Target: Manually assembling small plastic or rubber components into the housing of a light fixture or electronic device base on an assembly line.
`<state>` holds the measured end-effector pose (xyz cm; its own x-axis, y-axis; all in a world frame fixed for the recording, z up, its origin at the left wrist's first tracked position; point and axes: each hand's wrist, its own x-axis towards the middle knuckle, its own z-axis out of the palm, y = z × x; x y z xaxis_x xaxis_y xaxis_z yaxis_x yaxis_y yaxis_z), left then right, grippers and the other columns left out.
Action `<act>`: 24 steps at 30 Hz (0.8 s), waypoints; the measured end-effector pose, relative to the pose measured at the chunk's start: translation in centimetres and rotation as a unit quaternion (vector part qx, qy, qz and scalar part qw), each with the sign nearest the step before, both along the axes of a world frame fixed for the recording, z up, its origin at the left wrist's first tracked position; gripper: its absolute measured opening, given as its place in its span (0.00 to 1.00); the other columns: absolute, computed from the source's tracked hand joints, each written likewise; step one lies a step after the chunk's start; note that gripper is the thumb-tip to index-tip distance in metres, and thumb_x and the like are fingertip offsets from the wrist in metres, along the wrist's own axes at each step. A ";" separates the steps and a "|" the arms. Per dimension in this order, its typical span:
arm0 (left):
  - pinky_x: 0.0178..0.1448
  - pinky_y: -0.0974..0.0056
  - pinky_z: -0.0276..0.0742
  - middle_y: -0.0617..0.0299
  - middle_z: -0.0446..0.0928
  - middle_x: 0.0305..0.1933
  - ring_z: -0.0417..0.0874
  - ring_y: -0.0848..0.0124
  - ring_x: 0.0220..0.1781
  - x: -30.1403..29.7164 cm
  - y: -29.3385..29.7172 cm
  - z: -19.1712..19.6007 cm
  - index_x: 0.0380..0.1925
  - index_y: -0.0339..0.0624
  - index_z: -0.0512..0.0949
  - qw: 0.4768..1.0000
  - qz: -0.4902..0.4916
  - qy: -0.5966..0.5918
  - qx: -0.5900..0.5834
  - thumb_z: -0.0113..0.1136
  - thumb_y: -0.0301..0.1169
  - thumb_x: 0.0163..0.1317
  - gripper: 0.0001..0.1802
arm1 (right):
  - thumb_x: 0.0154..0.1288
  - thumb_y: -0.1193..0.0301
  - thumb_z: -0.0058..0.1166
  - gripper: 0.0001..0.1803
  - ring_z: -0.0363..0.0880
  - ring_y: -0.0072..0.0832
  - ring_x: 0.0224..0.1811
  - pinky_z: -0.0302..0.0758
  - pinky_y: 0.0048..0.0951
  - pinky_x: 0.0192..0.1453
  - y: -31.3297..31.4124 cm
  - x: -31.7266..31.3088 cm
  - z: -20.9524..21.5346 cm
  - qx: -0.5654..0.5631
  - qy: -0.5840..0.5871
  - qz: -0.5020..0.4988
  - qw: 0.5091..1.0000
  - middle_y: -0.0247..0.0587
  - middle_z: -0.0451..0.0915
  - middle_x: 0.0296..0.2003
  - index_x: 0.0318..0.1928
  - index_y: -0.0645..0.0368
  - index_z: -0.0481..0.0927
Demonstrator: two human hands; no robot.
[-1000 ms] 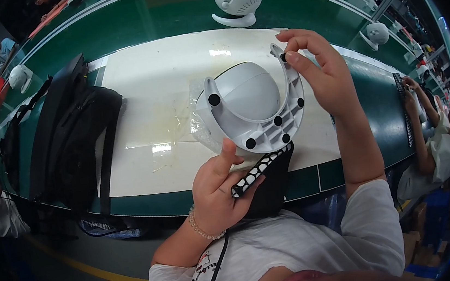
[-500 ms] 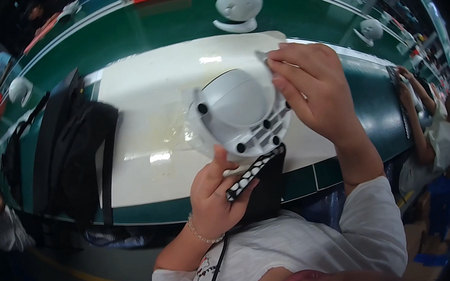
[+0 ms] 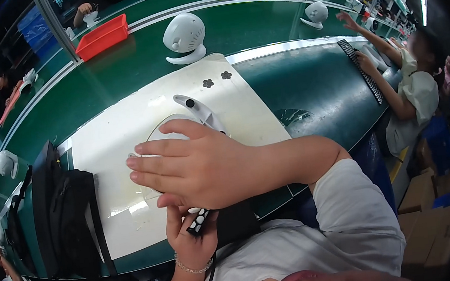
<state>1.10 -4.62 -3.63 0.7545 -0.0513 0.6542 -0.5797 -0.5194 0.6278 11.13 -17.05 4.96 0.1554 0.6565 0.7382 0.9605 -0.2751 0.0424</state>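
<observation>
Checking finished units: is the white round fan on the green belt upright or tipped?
Upright: the white round fan stands on its curved base, head above it.

this is a factory assembly line, a small-appliance workshop by the look of it. a long green conveyor bench (image 3: 296, 83) runs through the room, with a white work mat (image 3: 127, 145) laid at this station. identical white rounded fan-like units (image 3: 185, 36) stand spaced along the belt, another (image 3: 316, 13) further down. a red parts bin (image 3: 101, 36) sits on the far side. a co-worker (image 3: 415, 93) sits at the next station reaching onto the belt, and cardboard boxes (image 3: 423, 196), probably stock, are stacked on the floor.
</observation>
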 end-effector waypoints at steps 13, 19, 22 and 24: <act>0.38 0.66 0.75 0.38 0.59 0.60 0.79 0.62 0.36 -0.4 0.2 0.2 0.31 0.30 0.74 1.000 -0.004 0.017 -0.010 0.66 0.19 0.40 0.15 | 0.55 0.59 0.49 0.20 0.61 0.33 0.60 0.58 0.39 0.59 0.0 0.3 0.2 0.011 0.067 0.013 0.998 0.39 0.70 0.53 0.43 0.59 0.77; 0.37 0.68 0.73 0.43 0.54 0.64 0.78 0.64 0.34 -0.6 0.3 0.6 0.27 0.29 0.75 0.998 0.009 0.068 0.008 0.64 0.19 0.42 0.10 | 0.59 0.53 0.47 0.22 0.57 0.35 0.63 0.53 0.44 0.62 -0.6 1.2 0.2 -0.012 0.110 0.014 0.994 0.39 0.68 0.55 0.48 0.53 0.74; 0.34 0.70 0.72 0.41 0.48 0.66 0.78 0.65 0.34 -0.6 0.1 0.1 0.24 0.28 0.73 0.997 -0.001 0.070 -0.040 0.63 0.20 0.44 0.08 | 0.63 0.49 0.40 0.28 0.51 0.39 0.65 0.48 0.44 0.64 -2.2 4.1 1.0 0.032 0.193 -0.049 0.979 0.43 0.63 0.58 0.55 0.55 0.67; 0.32 0.71 0.71 0.41 0.48 0.67 0.78 0.65 0.34 -0.7 0.2 -0.1 0.23 0.28 0.72 0.996 0.004 0.073 -0.042 0.62 0.21 0.46 0.08 | 0.64 0.47 0.34 0.33 0.46 0.41 0.67 0.44 0.42 0.66 -3.0 5.9 0.4 0.056 0.251 -0.083 0.963 0.48 0.57 0.61 0.60 0.58 0.59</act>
<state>0.39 -4.46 -3.73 0.8420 0.0051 0.5395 -0.4753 -0.4658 0.7463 17.05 -20.10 5.39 0.6067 0.5135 0.6068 0.7948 -0.4018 -0.4548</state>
